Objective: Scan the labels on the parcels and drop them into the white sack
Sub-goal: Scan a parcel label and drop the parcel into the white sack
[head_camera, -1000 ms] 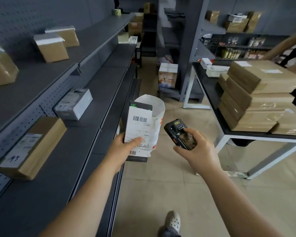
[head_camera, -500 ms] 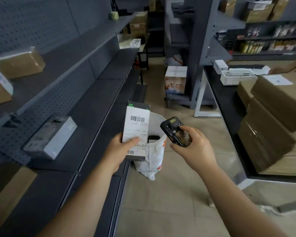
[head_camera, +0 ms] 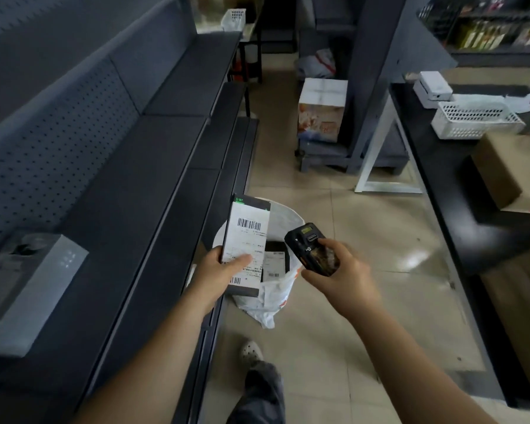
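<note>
White sack point(head_camera: 283, 215) mouth open – parcel point(head_camera: 274, 263) inside, shelving point(head_camera: 178, 191) crowds its left

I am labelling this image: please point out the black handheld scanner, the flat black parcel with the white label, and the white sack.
black handheld scanner point(head_camera: 311, 246), head view, upper body.
flat black parcel point(head_camera: 248, 237), head view, white label.
white sack point(head_camera: 283, 213), head view, far rim.

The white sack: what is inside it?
Inside the white sack lies one dark parcel with a label. The parcel in the left hand covers the rest.
</note>
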